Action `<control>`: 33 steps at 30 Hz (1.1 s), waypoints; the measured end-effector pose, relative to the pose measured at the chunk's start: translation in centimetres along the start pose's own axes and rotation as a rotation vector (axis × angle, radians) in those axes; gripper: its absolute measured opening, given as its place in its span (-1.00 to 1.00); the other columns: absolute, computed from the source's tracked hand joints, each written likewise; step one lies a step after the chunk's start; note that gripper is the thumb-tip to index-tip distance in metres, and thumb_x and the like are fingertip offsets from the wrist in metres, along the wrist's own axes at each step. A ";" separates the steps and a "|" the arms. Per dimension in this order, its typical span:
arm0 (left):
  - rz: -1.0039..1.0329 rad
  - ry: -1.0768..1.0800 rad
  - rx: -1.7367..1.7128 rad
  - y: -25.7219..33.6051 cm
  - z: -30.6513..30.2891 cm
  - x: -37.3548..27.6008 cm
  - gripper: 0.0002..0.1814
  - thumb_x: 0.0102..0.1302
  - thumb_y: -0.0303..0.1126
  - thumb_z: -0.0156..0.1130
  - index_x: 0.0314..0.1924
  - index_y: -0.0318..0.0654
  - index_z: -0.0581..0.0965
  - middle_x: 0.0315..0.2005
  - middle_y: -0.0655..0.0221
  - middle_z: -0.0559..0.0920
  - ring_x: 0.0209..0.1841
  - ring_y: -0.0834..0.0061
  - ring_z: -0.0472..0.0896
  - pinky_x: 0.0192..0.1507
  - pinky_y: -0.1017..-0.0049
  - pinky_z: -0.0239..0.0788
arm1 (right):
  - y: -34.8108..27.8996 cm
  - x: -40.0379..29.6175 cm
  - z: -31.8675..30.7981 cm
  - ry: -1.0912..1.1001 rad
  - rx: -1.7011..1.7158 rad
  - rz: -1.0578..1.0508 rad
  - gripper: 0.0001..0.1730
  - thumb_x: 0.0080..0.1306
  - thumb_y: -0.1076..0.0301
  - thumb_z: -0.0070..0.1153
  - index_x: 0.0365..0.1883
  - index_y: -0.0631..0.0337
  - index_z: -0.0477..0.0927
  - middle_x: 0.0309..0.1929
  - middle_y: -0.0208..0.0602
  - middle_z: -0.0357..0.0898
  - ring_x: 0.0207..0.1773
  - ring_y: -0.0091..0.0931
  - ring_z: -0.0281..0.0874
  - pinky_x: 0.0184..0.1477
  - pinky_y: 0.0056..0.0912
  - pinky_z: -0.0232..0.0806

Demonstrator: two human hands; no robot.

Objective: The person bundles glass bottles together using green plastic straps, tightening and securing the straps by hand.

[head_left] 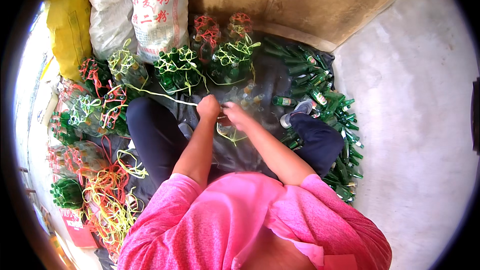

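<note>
My left hand (208,107) is a fist around pale yellow plastic twine (165,97), which runs off to the left toward the tied bundles. Close beside it, my right hand (234,115) has its fingers curled on the twine; the exact grip is partly hidden. Beneath and beyond both hands stands a cluster of clear glass bottles (247,99) between my feet. A loop of yellow-green twine (233,139) shows low around the cluster's near side. My hands and forearms cover part of these bottles.
Loose green bottles (318,78) lie heaped along the right wall. Tied bundles of green bottles (176,69) and clear bottles (127,65) stand ahead and left. Full woven sacks (161,18) lean behind them. Tangled red and yellow twine (107,198) lies at my left on black sheeting (270,71).
</note>
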State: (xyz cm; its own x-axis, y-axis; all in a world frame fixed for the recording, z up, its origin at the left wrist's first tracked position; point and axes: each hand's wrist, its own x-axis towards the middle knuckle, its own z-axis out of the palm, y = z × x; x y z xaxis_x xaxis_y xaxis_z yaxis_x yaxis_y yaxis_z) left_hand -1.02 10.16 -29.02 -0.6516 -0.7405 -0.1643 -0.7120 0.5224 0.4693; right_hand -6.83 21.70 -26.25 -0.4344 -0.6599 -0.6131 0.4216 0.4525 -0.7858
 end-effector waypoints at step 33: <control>0.107 -0.519 0.070 0.4 -6.1 3.3 -0.75 0.02 -0.29 0.39 -0.27 -0.18 0.72 -0.19 0.14 0.71 -0.10 0.11 0.68 -0.07 0.23 0.50 | -3.6 12.7 -1.8 -0.059 0.136 0.444 -0.88 0.30 0.47 0.03 -0.32 0.36 0.55 -0.39 -0.02 0.62 -0.31 -0.18 0.67 -0.19 -0.01 0.59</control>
State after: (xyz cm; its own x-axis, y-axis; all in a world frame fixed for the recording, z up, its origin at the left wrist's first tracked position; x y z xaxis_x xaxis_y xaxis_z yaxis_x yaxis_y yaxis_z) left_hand -1.88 5.37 -24.11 -0.7525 -0.3847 -0.5346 -0.6388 0.6236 0.4506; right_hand -15.25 12.78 -31.33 -0.1444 -0.4550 -0.8787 0.6586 0.6185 -0.4285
